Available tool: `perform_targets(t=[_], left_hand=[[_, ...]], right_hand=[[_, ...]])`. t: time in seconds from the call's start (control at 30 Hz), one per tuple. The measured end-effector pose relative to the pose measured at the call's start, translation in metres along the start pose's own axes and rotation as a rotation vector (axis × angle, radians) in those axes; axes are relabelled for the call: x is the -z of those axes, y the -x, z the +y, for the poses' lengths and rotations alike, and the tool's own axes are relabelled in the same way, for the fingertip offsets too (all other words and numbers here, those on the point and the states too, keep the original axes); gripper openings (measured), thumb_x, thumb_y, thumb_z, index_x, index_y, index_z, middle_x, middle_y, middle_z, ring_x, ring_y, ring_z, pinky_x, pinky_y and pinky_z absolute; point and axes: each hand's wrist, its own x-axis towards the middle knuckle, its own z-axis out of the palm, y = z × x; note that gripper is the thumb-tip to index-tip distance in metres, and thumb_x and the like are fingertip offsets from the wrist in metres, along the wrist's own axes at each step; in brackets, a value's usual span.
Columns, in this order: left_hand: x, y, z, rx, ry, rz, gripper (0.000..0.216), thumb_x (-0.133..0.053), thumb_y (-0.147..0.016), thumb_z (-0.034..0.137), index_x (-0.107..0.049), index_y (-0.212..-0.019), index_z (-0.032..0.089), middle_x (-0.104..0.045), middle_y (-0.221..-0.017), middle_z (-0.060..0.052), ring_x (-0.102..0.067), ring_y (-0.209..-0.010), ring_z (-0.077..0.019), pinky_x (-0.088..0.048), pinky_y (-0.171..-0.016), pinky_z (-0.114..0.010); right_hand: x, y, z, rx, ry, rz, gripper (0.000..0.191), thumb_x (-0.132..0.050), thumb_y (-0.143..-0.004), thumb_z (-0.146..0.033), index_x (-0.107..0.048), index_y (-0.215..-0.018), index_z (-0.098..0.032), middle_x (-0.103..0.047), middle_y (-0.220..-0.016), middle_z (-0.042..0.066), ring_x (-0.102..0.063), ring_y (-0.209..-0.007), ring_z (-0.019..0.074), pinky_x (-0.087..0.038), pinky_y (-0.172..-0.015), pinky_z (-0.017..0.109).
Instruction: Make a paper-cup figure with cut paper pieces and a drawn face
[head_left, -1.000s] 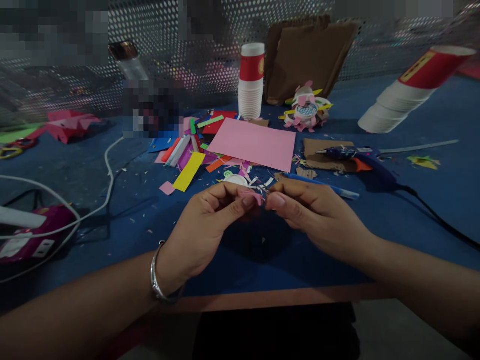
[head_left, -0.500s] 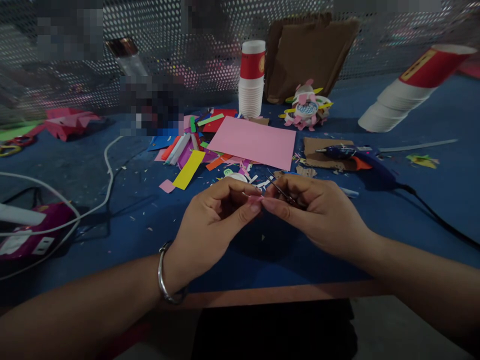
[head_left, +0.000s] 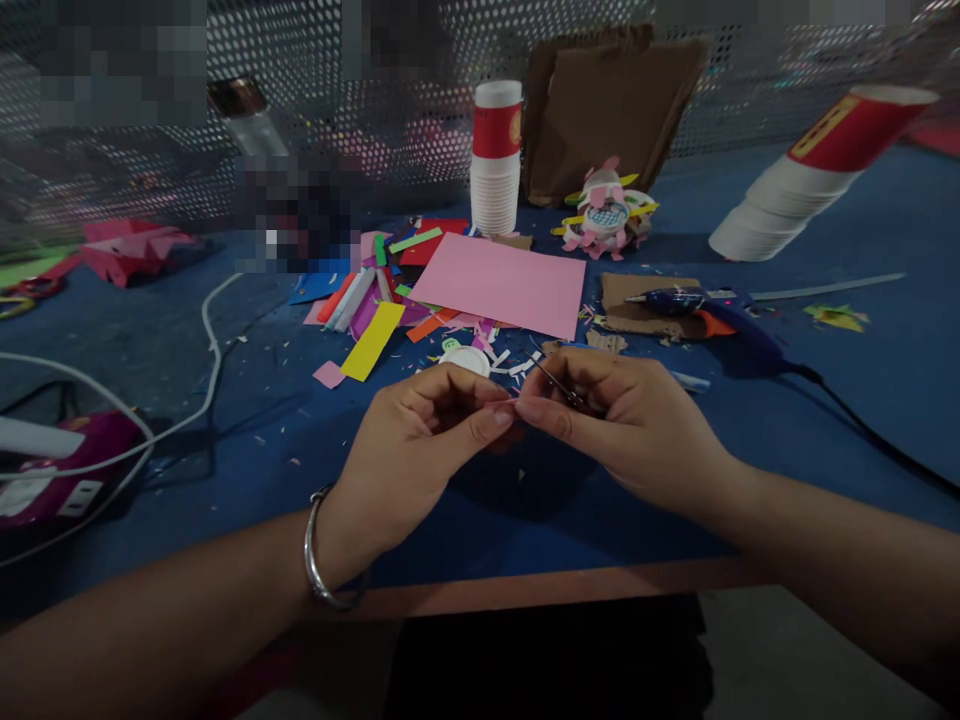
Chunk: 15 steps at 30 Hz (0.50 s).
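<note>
Both hands meet above the near part of the blue table [head_left: 225, 440]. My left hand [head_left: 420, 450], a metal bangle on its wrist, pinches a tiny pink paper piece [head_left: 508, 404] between thumb and forefinger. My right hand [head_left: 622, 420] is closed round small scissors [head_left: 559, 385], whose dark blades point up and left from its fingers toward that piece. The fingertips of both hands nearly touch. Most of the pink piece is hidden by the fingers.
Behind the hands lie a pink sheet [head_left: 499, 283], coloured paper strips [head_left: 371, 340], scraps, a small white lid [head_left: 465, 358], a blue glue gun [head_left: 720, 315] with black cord, two stacks of paper cups [head_left: 495, 160], a paper craft [head_left: 606, 215], cardboard, and white cables at left.
The pink piece, clearly showing between the fingertips a second ago, is now mostly covered. The scissors blades have come into view in my right hand. Both hands stay in place.
</note>
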Motion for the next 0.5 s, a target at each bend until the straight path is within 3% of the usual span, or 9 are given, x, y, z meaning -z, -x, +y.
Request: perform_targets(t=[0.13,0.27,0.5], left_hand=[[0.0003,-0.0013,0.0025,0.041,0.073,0.032,0.015,-0.086,-0.08,0.025,-0.073,-0.084,0.019,-0.071,-0.078,0.004,-0.068,-0.072,-0.0072,-0.054,-0.071,-0.018],[0.0002,-0.0026,0.0078,0.054,0.091,0.066,0.015,-0.084,-0.082,0.024,-0.07,-0.081,0.019,-0.068,-0.074,0.004,-0.063,-0.07,-0.0077,-0.05,-0.069,-0.02],[-0.0004,-0.003,0.0081,0.008,0.105,0.064,0.013,-0.083,-0.082,0.022,-0.07,-0.082,0.02,-0.069,-0.077,0.003,-0.063,-0.072,-0.0087,-0.05,-0.073,-0.022]], right_hand=[[0.0009,0.0006,-0.0003,-0.021,-0.014,-0.03,0.037,-0.07,-0.09,-0.054,-0.066,-0.083,-0.018,-0.057,-0.072,-0.002,-0.045,-0.059,0.0093,-0.033,-0.053,0.027],[0.0015,0.0022,0.0,0.013,-0.088,-0.062,0.041,-0.056,-0.099,-0.056,-0.063,-0.084,-0.019,-0.055,-0.074,-0.001,-0.045,-0.061,0.0101,-0.033,-0.054,0.027],[0.002,0.0045,0.0003,0.035,0.028,-0.087,0.044,-0.053,-0.101,-0.057,-0.062,-0.08,-0.019,-0.052,-0.07,-0.002,-0.045,-0.061,0.0103,-0.034,-0.056,0.026]])
